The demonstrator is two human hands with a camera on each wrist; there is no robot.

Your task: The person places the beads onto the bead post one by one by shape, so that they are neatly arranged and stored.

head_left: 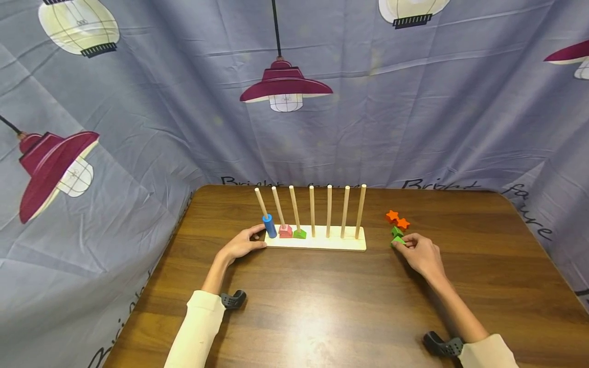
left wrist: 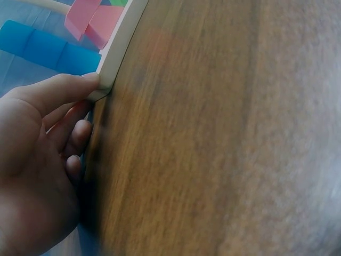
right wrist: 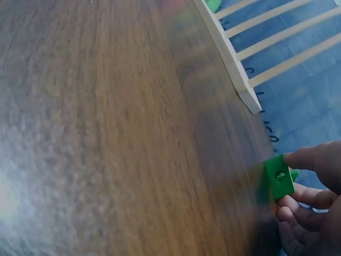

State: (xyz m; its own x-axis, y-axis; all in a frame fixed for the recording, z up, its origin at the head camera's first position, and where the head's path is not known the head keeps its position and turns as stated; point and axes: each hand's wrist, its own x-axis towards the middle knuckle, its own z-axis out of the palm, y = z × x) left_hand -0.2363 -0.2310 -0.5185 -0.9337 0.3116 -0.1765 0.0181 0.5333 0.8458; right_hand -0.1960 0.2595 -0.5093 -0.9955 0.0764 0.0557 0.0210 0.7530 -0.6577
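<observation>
A wooden peg board point(head_left: 322, 242) with several upright rods stands on the table. My left hand point(head_left: 241, 244) grips its left end, the thumb point(left wrist: 80, 85) on the front corner. Stacked blue cylinders point(head_left: 269, 227) sit on the leftmost rod. Pink blocks point(head_left: 285, 231) are on the second rod, and a green triangular block point(head_left: 299, 234) is at the foot of the third. Off to the right, my right hand point(head_left: 422, 253) pinches a green block point(right wrist: 279, 176) with a hole through it, between thumb and fingers. Another green block point(head_left: 397, 232) lies just behind that one.
Two orange star blocks point(head_left: 402, 224) lie behind the green blocks on the right. The brown table point(head_left: 317, 301) reaches back to a grey-blue cloth point(head_left: 340, 138) printed with lamps. A dark band with a camera is on each wrist.
</observation>
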